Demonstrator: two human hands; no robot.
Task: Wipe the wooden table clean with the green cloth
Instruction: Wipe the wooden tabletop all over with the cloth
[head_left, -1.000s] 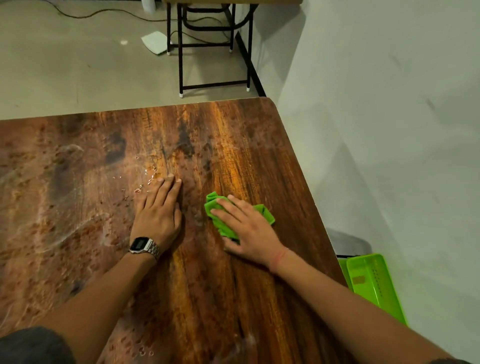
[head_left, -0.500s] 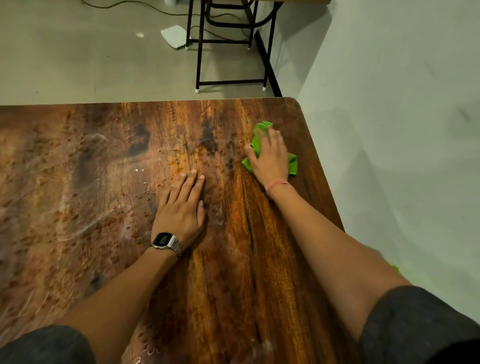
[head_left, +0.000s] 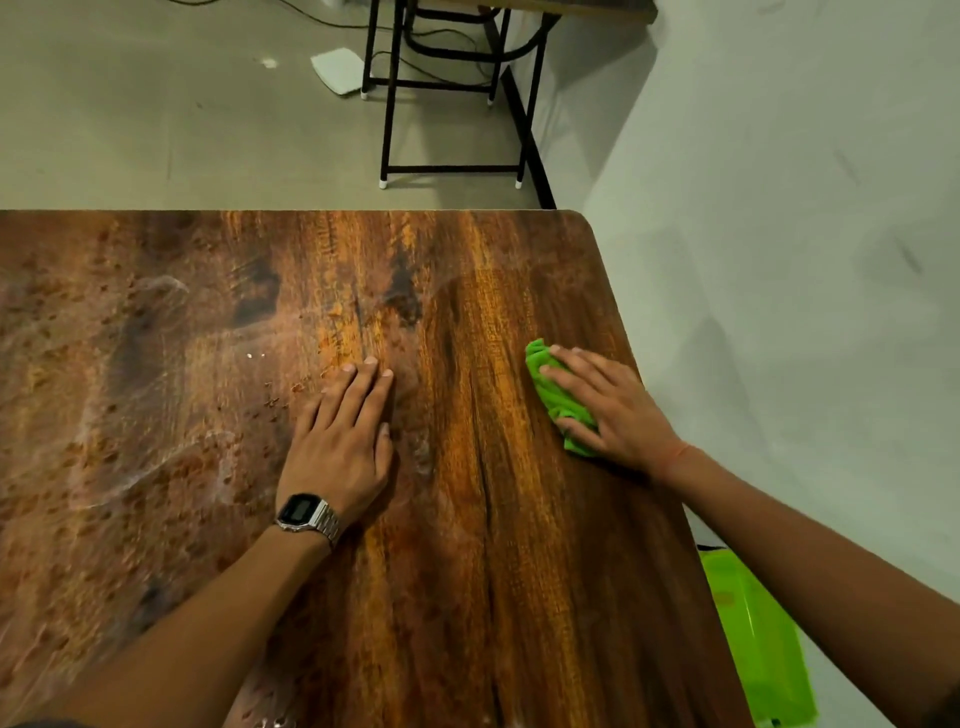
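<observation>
The green cloth (head_left: 558, 400) is lying bunched on the wooden table (head_left: 467, 571) at about three o'clock, close to the right edge. It is looking light, soft and limp, so it is likely folding and sliding under any push; pressing it flat from above with a spread palm is probably serving better than pinching a corner. The right hand (head_left: 618, 410) is resting on top of it, fingers nearly straight and fanned toward ten o'clock, pinning the cloth down rather than curling round it. The forearm is reaching in from five o'clock. The left hand (head_left: 345, 436) is lying flat and holding nothing near the table's middle, fingers together pointing toward twelve o'clock, a watch (head_left: 306, 514) on its wrist. Small crumbs (head_left: 280, 389) are sitting just beside its fingertips (head_left: 370, 361), at about ten o'clock.
</observation>
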